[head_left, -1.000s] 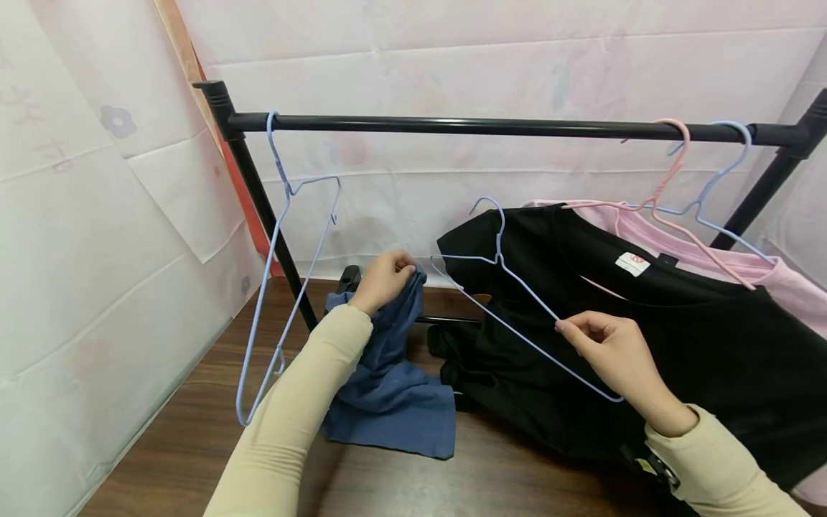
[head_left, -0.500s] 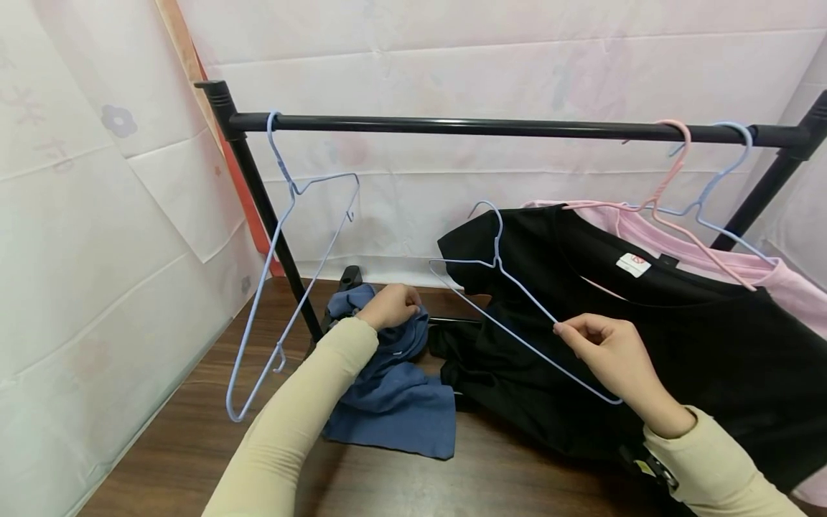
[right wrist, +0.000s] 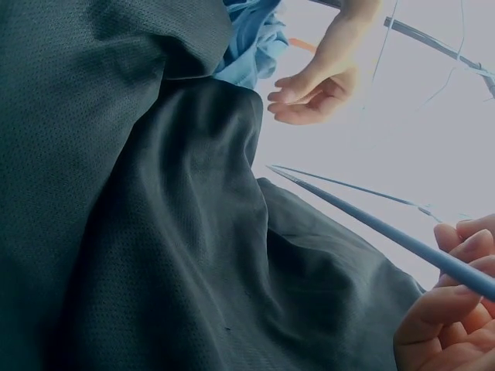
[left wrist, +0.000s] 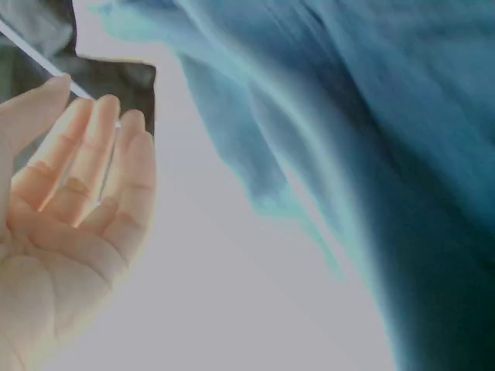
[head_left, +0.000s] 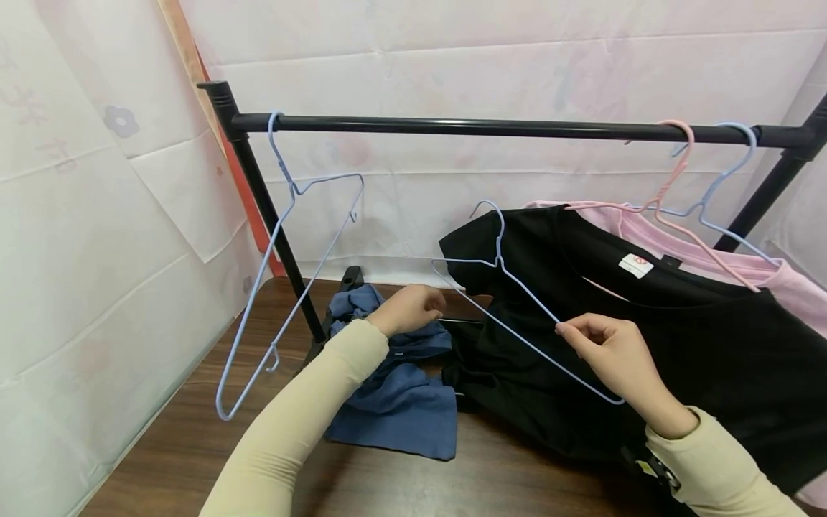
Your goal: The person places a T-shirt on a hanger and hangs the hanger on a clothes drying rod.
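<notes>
My left hand (head_left: 407, 310) is held over the crumpled blue garment (head_left: 397, 409), which lies by the rack's left foot. In the left wrist view, the left hand's fingers (left wrist: 85, 166) are loosely bent and hold nothing; the blue cloth (left wrist: 363, 131) is apart from them. My right hand (head_left: 610, 359) pinches the wire of a light blue hanger (head_left: 499, 248) between thumb and fingers. That hanger bears no garment and is off the rail, in front of a black T-shirt (head_left: 659, 388). The right wrist view shows the hanger's wire (right wrist: 387, 232) crossing the grip.
A black rail (head_left: 452, 127) spans the rack. Another light blue hanger (head_left: 283, 169) hangs bare at its left end. To the right, a pink hanger (head_left: 675, 169) carries the black T-shirt, beside a blue hanger (head_left: 717, 179) with a pink shirt (head_left: 801, 294). Below is a wooden surface (head_left: 194, 431).
My left hand has let go of the blue garment and moved right and slightly down; the raised cloth has dropped. The hanger on the left has swung a little. My right hand stays put.
</notes>
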A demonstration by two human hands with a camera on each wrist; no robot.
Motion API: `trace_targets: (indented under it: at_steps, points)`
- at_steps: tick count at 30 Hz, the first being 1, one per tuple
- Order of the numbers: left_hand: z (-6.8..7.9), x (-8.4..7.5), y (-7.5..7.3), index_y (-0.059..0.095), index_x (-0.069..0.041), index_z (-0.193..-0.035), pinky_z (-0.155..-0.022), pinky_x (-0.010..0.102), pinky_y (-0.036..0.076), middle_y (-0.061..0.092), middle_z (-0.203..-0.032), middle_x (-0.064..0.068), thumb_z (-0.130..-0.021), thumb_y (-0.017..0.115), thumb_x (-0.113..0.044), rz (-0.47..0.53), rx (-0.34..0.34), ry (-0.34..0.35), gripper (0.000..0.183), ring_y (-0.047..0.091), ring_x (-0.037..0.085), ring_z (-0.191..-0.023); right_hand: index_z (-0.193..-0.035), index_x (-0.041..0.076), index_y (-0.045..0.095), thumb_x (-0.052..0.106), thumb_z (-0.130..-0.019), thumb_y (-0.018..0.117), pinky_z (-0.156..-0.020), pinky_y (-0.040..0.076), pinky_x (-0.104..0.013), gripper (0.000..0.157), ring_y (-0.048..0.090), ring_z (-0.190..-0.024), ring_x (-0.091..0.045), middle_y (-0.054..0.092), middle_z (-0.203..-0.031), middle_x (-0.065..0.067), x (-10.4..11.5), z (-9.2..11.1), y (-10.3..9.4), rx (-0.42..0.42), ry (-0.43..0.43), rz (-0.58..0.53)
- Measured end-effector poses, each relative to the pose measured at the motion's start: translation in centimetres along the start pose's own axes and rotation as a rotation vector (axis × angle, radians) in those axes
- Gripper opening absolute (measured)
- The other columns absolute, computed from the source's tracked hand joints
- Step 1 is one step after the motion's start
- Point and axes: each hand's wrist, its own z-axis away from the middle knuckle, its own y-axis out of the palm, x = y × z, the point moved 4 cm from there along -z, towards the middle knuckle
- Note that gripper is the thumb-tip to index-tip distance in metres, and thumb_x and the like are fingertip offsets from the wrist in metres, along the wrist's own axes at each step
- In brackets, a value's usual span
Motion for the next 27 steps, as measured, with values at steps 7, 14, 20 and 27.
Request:
trace_targets:
  at_steps: [7, 14, 20, 27]
  points:
    - [0.2, -2.2, 2.3, 0.068, -0.011, -0.118, -0.092, 0.033, 0.051, 0.065, -0.117, 0.003, -0.09, 0.072, -0.021, -0.166, 0.137, 0.129, 0.03, 0.062, 0.019, -0.107, -0.081, 0.01, 0.073, 0.024, -0.092, 0.07, -0.044, 0.035, -0.023, 0.018, 0.042, -0.047, -0.005, 0.052, -0.056, 0.009, 0.0, 0.0, 0.0, -0.002, -0.012, -0.006]
    - [0.5, -2.9, 3.8, 0.071, -0.017, -0.117, -0.091, 0.032, 0.051, 0.066, -0.114, 0.002, -0.085, 0.076, -0.013, -0.399, 0.184, 0.155, 0.033, 0.062, 0.02, -0.104, -0.081, 0.01, 0.074, 0.023, -0.092, 0.07, -0.045, 0.035, -0.023, 0.018, 0.044, -0.048, -0.005, 0.052, -0.056, 0.009, 0.0, 0.0, 0.0, -0.002, -0.011, -0.001]
    - [0.2, -2.6, 3.7, 0.076, -0.018, -0.11, -0.088, 0.032, 0.054, 0.069, -0.11, 0.001, -0.09, 0.066, -0.007, -0.447, 0.125, 0.199, 0.025, 0.065, 0.019, -0.102, -0.081, 0.01, 0.074, 0.023, -0.092, 0.07, -0.045, 0.035, -0.022, 0.018, 0.043, -0.048, -0.004, 0.052, -0.056, 0.01, -0.2, 0.0, -0.1, -0.007, -0.012, 0.004]
    - [-0.3, -1.9, 1.8, 0.076, -0.014, -0.104, -0.087, 0.034, 0.054, 0.071, -0.104, 0.002, -0.094, 0.062, -0.01, -0.382, 0.033, 0.185, 0.018, 0.066, 0.019, -0.098, -0.081, 0.01, 0.074, 0.022, -0.092, 0.07, -0.045, 0.035, -0.022, 0.017, 0.043, -0.048, -0.004, 0.052, -0.055, 0.01, -0.2, 0.1, -0.3, -0.012, -0.018, 0.013]
